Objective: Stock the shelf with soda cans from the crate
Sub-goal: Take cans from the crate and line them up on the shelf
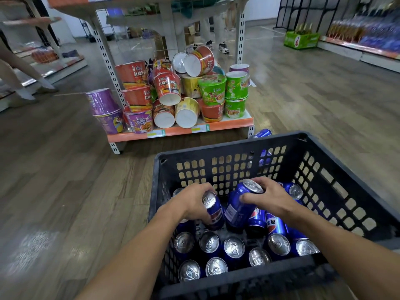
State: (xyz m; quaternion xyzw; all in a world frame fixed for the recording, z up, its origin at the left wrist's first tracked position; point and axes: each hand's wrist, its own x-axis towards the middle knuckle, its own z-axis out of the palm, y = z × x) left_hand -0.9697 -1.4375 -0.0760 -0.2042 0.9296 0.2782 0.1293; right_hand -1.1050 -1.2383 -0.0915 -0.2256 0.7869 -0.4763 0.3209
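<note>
Right, biggest first: shelf unit ahead w/ a messy heap of noodle cups, bare wood floor open on both sides and a gap betw. it and the black crate. Crate holds approx. 16 blue soda cans, 8 upright in front; 1 more can lies on the floor behind its far rim. Left hand grips 1 can, right hand grips 1 tilted can, both inside the crate walls.

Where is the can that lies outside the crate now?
In the head view, a blue can lies on the floor just beyond the crate's far rim, beside the shelf's right foot.
</note>
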